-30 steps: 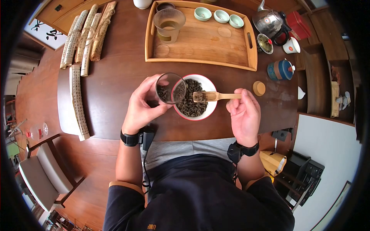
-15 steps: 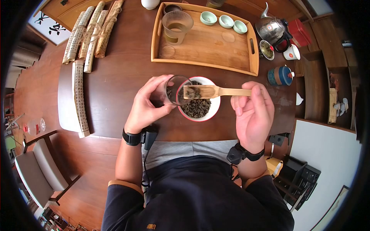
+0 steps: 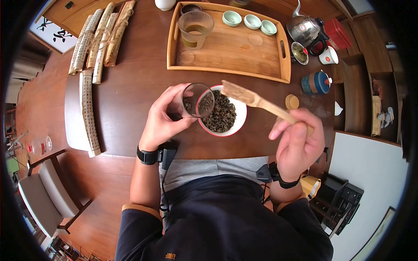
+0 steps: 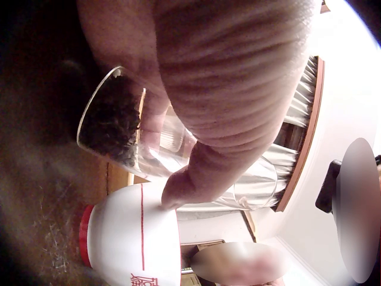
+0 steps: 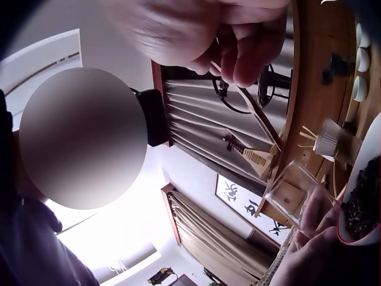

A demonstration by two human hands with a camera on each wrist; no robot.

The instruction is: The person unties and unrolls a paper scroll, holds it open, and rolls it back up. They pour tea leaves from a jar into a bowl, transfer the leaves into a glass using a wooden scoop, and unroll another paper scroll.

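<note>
My left hand (image 3: 165, 115) grips a clear glass cup (image 3: 198, 101), tilted toward the white red-rimmed bowl (image 3: 241, 111) and overlapping its left side in the head view. Dark tea leaves (image 4: 110, 119) lie inside the glass in the left wrist view, and the thumb tip is right at the rim of the bowl (image 4: 122, 229). More curled tea leaves (image 3: 221, 116) fill much of the bowl. Between thumb and fingers, my right hand (image 3: 301, 141) holds a bamboo tea scoop (image 3: 257, 102) by its handle; the flat blade is raised over the bowl's upper edge.
Beyond the bowl stands a wooden tray (image 3: 226, 71) with a ribbed glass pitcher (image 3: 196, 30) and pale green cups (image 3: 232, 18). A steel kettle (image 3: 305, 30), a blue jar (image 3: 316, 82) and a round wooden lid (image 3: 292, 102) are to the right. Paper scrolls (image 3: 89, 113) lie left.
The scoop was level over the bowl, then at the glass's mouth; now it is drawn back right and angled with its blade up-left. The left hand still holds the glass beside the bowl.
</note>
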